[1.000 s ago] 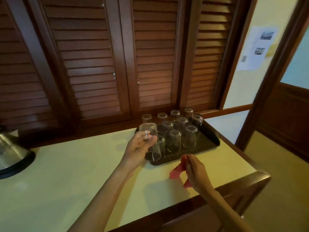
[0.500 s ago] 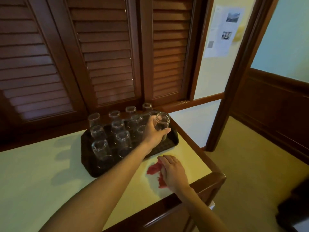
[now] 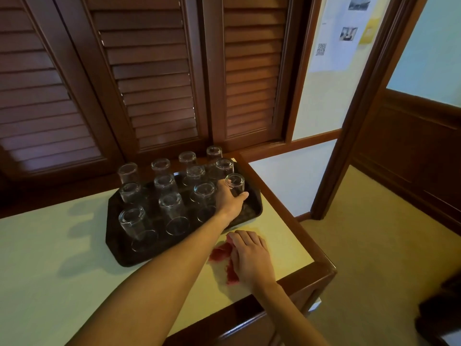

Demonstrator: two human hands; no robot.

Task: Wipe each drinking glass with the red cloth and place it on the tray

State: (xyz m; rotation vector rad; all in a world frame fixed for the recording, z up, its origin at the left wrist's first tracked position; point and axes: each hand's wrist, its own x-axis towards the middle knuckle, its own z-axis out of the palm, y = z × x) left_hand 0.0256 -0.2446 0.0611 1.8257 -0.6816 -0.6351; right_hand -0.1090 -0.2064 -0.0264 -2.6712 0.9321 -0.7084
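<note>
Left hand (image 3: 230, 199) wrapped round upturned glass (image 3: 235, 184), axis upright, at tray's (image 3: 117, 250) right corner; right hand (image 3: 250, 255) pressed flat on red cloth (image 3: 220, 252), nearer.

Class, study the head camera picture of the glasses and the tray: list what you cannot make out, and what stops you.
- Head view: whether the glass under the left hand already stands on the tray; the hand hides its base.
- Most of the red cloth; the right hand covers it.
- Text on the wall paper: too small.
- Whether the back glasses stand on the tray: unclear.
</note>
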